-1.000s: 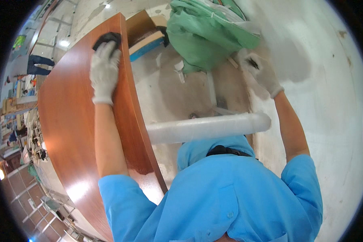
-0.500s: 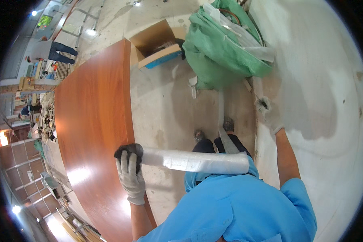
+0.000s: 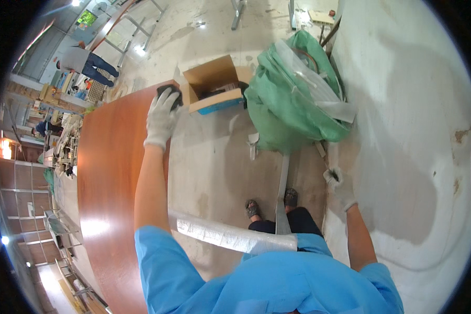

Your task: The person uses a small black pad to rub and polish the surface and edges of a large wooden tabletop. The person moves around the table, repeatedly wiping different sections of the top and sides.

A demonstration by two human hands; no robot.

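Observation:
My left hand (image 3: pixel 161 118), in a pale glove, is closed on a black wiping pad (image 3: pixel 171 97), soft-looking and of unclear material. It presses the pad against the far right corner of a glossy reddish-brown wood panel (image 3: pixel 121 172). Off to the right, my right hand (image 3: pixel 341 189), gloved too, is curled in beside the pale wall. A dark bit shows at its fingers, too small to make out. In front of my waist, a white plastic-wrapped roll or bar (image 3: pixel 230 233) stretches across toward the panel's edge.
An open cardboard box (image 3: pixel 214 94) stands beyond the panel's far corner. A large green sack (image 3: pixel 293 99) bulges with white sheet material to its right. A narrow grey bar (image 3: pixel 282 193) runs between my feet. Far left, a person (image 3: pixel 86 64) bends near cluttered shelves.
My left hand has slid the black pad away from me along the panel's right edge to the far corner. The view has shifted; my right hand remains low by the wall.

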